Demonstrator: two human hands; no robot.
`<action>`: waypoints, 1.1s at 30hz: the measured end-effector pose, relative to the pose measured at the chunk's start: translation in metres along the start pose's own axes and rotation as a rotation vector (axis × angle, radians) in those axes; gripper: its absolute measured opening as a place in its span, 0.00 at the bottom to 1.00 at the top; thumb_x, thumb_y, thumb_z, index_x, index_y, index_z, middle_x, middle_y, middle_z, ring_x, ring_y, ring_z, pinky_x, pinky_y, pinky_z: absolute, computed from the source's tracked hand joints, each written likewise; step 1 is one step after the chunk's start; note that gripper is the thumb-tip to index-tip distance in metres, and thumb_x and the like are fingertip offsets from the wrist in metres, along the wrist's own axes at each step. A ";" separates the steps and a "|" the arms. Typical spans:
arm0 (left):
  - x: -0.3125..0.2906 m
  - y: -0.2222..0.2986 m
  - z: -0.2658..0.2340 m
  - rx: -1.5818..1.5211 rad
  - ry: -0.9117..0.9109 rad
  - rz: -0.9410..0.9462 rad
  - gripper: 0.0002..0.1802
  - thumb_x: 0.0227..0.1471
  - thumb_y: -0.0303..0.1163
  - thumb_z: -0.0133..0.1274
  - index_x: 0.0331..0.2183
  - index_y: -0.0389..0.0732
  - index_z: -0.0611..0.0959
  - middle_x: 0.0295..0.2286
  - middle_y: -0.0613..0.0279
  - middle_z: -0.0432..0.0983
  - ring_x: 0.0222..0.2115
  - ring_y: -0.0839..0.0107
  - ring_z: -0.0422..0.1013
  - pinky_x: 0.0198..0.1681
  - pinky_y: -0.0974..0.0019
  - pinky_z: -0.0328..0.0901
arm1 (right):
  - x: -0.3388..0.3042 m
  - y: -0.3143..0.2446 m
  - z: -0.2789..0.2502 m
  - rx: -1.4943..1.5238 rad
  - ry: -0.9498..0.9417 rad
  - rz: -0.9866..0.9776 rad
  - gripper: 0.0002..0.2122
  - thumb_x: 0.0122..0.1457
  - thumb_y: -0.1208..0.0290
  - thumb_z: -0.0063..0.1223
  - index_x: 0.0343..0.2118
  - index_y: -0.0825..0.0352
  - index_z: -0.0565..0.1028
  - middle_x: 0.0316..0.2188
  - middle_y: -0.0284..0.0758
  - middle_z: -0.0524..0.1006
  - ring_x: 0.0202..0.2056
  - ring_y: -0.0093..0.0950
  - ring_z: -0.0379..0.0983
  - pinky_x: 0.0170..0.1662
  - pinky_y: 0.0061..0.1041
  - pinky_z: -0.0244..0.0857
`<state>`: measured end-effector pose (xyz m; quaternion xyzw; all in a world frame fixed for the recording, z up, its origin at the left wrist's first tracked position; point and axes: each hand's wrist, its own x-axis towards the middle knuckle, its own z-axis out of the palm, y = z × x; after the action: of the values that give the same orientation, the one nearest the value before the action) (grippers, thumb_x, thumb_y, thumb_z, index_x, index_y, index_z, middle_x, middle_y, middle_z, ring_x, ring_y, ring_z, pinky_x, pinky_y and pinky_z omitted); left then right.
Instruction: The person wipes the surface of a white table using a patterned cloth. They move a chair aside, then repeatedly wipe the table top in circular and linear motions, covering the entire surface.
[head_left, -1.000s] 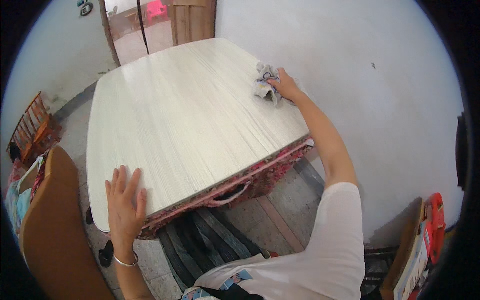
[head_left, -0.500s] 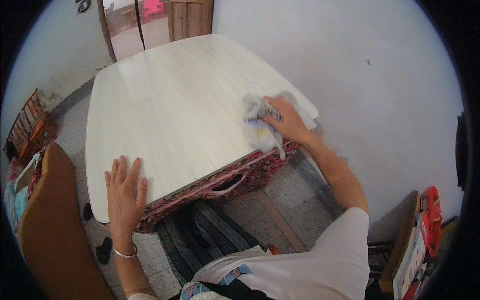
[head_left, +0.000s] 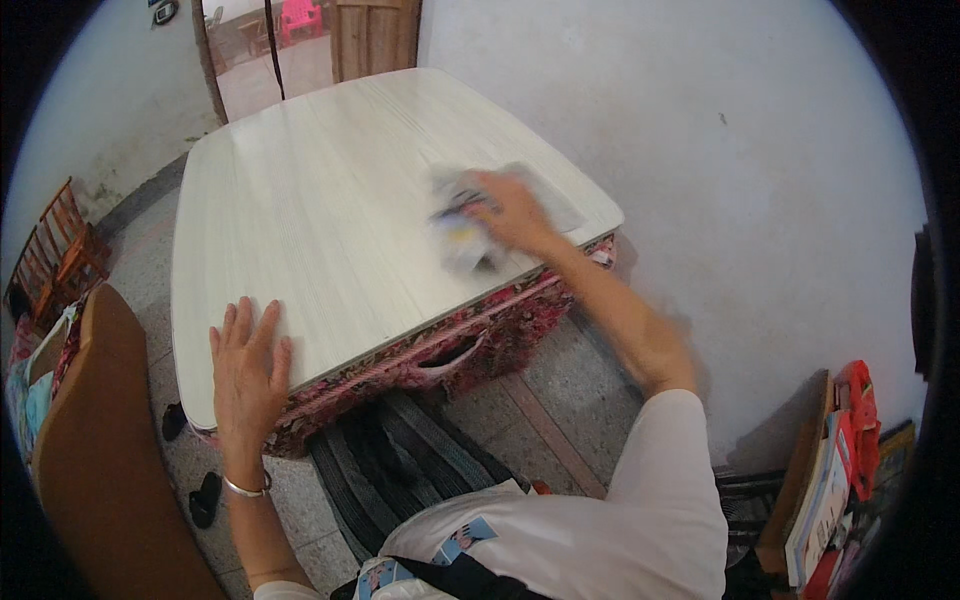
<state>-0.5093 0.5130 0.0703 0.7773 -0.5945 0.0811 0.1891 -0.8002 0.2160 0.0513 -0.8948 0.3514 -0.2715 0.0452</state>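
A pale, wood-grained table top [head_left: 330, 200] spreads out before me, with a red floral cloth [head_left: 520, 320] hanging below its near edge. My left hand [head_left: 250, 365] lies flat on the near left corner, fingers spread, holding nothing. On the right part of the table my right hand [head_left: 515, 212] presses down on a crumpled light grey cleaning cloth [head_left: 460, 235] with blue and yellow patches. Motion blurs both the cloth and the fingers on it. Part of the cloth trails out to the right of the hand, along the table surface.
A white wall [head_left: 680, 150] runs close along the table's right side. At left stand a brown curved chair back [head_left: 110, 440] and a small wooden chair [head_left: 65, 240]. Black slippers [head_left: 205, 500] lie on the floor. Boards and a red bag [head_left: 858, 420] lean at lower right.
My right hand and the cleaning cloth have swept left and slightly away from me, off the table's near right edge area. My left hand stays in place on the corner.
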 end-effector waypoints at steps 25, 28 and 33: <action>0.002 -0.001 -0.006 -0.025 -0.008 0.026 0.22 0.56 0.35 0.44 0.52 0.43 0.74 0.56 0.43 0.60 0.60 0.49 0.52 0.63 0.50 0.42 | 0.090 -0.081 0.064 -0.073 -0.140 -0.244 0.29 0.58 0.64 0.47 0.63 0.44 0.55 0.51 0.45 0.70 0.52 0.44 0.65 0.55 0.44 0.55; 0.001 -0.006 -0.011 -0.062 -0.025 0.025 0.22 0.56 0.38 0.45 0.52 0.44 0.74 0.56 0.41 0.59 0.59 0.45 0.52 0.63 0.47 0.42 | 0.042 -0.147 0.045 0.153 -0.189 -0.544 0.30 0.55 0.71 0.50 0.61 0.44 0.59 0.52 0.41 0.69 0.56 0.46 0.61 0.60 0.43 0.49; 0.004 0.000 -0.006 -0.069 -0.012 0.060 0.22 0.57 0.38 0.44 0.52 0.44 0.74 0.56 0.41 0.59 0.59 0.44 0.52 0.62 0.46 0.42 | -0.024 -0.102 -0.023 0.396 -0.382 -0.423 0.32 0.50 0.79 0.53 0.60 0.48 0.62 0.57 0.35 0.66 0.59 0.42 0.58 0.67 0.41 0.35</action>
<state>-0.5080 0.5121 0.0770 0.7526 -0.6212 0.0617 0.2096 -0.7648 0.3101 0.0873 -0.9564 0.0840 -0.1655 0.2256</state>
